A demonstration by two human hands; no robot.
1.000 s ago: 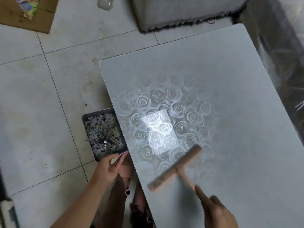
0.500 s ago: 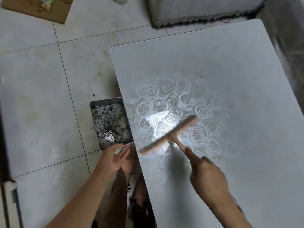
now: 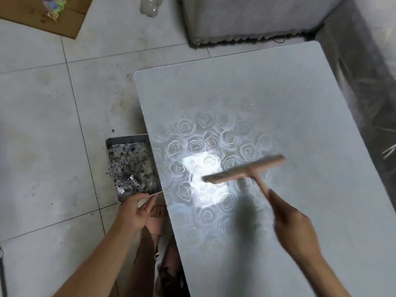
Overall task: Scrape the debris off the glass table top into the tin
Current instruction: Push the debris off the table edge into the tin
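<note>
The frosted glass table top (image 3: 289, 108) carries a rose pattern and a bright glare patch in its middle. My right hand (image 3: 293, 228) grips the handle of a pink T-shaped scraper (image 3: 244, 170), whose blurred blade lies across the roses right of the glare. A rectangular metal tin (image 3: 111, 146) full of dark speckled debris sits just below the table's left edge. My left hand (image 3: 135, 211) holds the tin's near corner, thumb on its rim. A few white flecks lie on the glass above the roses.
The floor is pale tile with dirt marks. A piece of cardboard (image 3: 70, 20) with crumpled paper lies at top left, a clear bottle (image 3: 150, 6) beside it. A grey cloth-covered block (image 3: 246, 16) stands behind the table. A dark plastic-wrapped surface (image 3: 368, 93) runs along the right.
My right hand has swung the scraper from the near left part of the rose pattern up and to the right across the glass. My left hand keeps holding the tin.
</note>
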